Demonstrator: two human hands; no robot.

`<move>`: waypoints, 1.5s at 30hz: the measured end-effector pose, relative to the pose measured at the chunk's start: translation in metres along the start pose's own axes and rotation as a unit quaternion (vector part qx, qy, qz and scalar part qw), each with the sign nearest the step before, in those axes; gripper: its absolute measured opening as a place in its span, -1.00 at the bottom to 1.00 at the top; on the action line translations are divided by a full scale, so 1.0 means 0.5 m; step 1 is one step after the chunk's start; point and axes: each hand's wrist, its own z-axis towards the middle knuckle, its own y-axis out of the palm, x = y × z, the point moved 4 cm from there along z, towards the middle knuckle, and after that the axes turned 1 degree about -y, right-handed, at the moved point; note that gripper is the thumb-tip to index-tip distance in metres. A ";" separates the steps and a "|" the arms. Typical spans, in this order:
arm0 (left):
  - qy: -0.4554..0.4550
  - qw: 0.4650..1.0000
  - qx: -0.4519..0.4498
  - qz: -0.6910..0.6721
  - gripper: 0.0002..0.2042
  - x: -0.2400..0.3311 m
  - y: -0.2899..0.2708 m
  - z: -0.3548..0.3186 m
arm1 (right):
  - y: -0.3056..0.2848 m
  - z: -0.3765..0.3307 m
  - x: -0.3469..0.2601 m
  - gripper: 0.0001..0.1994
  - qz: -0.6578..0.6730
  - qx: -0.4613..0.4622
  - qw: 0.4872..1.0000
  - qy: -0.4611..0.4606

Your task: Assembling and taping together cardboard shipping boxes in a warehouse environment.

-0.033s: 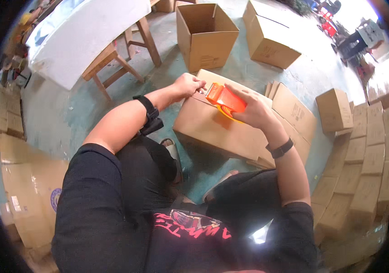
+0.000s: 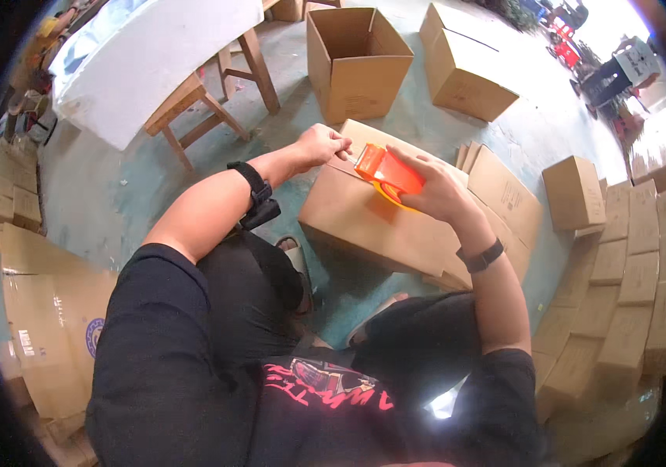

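A closed cardboard box [image 2: 372, 233] stands on the floor in front of my knees. My right hand [image 2: 443, 191] is wrapped round an orange tape dispenser [image 2: 391, 173] with a yellow lower part, held tilted over the box's top. The dispenser's front end is close to the top seam. At the far left edge of the box, my left hand [image 2: 322, 145] is closed, thumb and fingertips pressed together beside the seam. What lies between those fingers, if anything, is too small to make out.
Behind the box stand an open-topped carton [image 2: 360, 86] and another carton [image 2: 469, 74]. Flattened cardboard [image 2: 504, 187] lies against the box's right side. A small carton [image 2: 572, 191] and stacked cartons [image 2: 625, 288] are farther right. A wooden stool [image 2: 193, 109] and white-topped table [image 2: 138, 70] stand left.
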 end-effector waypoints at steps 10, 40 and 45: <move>-0.067 0.983 0.069 0.159 -0.75 -0.135 -0.097 -0.015 | 0.057 0.035 -0.048 -0.41 -0.050 -0.094 0.993 0.048; -0.026 0.980 0.099 0.172 -0.21 -0.119 0.046 0.014 | -0.213 -0.351 0.131 -0.47 -0.170 -0.139 0.959 0.180; -0.043 0.978 0.081 0.188 -0.14 -0.119 0.033 0.022 | -0.144 -0.462 0.240 -0.48 -0.137 -0.108 0.960 0.219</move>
